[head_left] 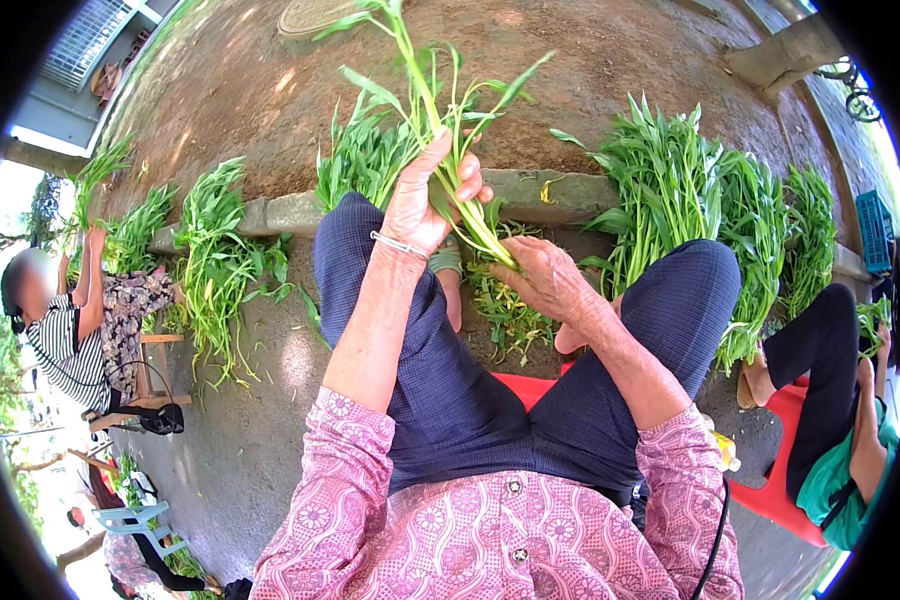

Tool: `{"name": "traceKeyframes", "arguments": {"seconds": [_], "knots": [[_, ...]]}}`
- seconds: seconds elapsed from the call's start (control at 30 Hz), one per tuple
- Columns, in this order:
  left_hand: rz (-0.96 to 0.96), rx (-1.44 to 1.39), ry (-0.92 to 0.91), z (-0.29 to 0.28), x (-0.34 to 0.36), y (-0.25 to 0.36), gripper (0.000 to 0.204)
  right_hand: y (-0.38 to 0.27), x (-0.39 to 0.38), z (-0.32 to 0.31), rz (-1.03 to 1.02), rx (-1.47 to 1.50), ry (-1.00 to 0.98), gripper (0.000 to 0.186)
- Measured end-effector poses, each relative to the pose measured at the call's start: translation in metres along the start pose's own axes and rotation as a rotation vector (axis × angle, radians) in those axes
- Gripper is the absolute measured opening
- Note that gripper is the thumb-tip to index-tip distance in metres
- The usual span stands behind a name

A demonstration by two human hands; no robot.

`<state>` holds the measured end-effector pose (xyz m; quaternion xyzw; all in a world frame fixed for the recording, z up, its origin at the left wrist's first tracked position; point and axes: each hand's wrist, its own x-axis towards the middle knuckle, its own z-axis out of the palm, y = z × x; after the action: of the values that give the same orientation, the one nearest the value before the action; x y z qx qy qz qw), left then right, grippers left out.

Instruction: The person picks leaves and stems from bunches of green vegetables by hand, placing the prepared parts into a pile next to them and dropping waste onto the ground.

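Observation:
A small bunch of water spinach [483, 235], with long pale-green stems and narrow leaves, is held slantwise above my knees. My left hand [420, 195] is wrapped round the middle of the stems, and the leafy tops spread beyond it. At the lower cut ends, my right hand [547, 278] pinches the stems with thumb and fingers. Beneath my hands, a pile of loose leaves and yellowed scraps [510, 315] lies on the ground between my feet. Larger heaps of water spinach lean on the curb past my left knee [355, 165] and right knee [660, 185].
A low stone curb [545, 195] runs across in front, with bare soil behind. At left, a person in a striped top [75, 345] sits by more greens [215, 270]. Another person in green [855, 460] sits at right on a red stool [775, 495]. A blue crate [874, 232] stands far right.

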<state>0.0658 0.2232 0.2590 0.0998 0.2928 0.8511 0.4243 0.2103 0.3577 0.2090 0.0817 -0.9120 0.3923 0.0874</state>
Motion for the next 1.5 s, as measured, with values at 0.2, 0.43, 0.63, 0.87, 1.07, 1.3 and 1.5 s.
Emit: {"name": "traceKeyframes", "arguments": {"seconds": [0.2,0.43,0.63,0.87,1.07,1.3,1.5], "knots": [[0.027,0.204,0.122,0.004,-0.005,-0.008,0.031,-0.011,0.007,-0.022,0.059,0.118,0.161,0.036],[0.049,0.412,0.255,0.014,-0.007,-0.044,0.034,-0.038,0.018,-0.035,0.270,0.737,0.399,0.018],[0.053,0.399,0.243,0.022,-0.005,-0.062,0.035,-0.037,0.020,-0.035,0.353,0.821,0.385,0.022],[0.071,0.464,0.256,0.026,-0.005,-0.067,0.036,-0.032,0.016,-0.038,0.360,0.837,0.383,0.021],[0.104,0.415,0.269,0.018,0.000,-0.056,0.037,-0.038,0.008,-0.060,0.365,0.877,0.178,0.024],[0.111,0.353,0.238,0.011,-0.001,-0.045,0.038,-0.032,-0.017,-0.067,0.291,0.764,-0.257,0.024],[0.105,0.185,0.147,0.005,0.001,-0.031,0.037,0.003,-0.021,-0.046,0.446,-0.046,-0.189,0.026]]}}
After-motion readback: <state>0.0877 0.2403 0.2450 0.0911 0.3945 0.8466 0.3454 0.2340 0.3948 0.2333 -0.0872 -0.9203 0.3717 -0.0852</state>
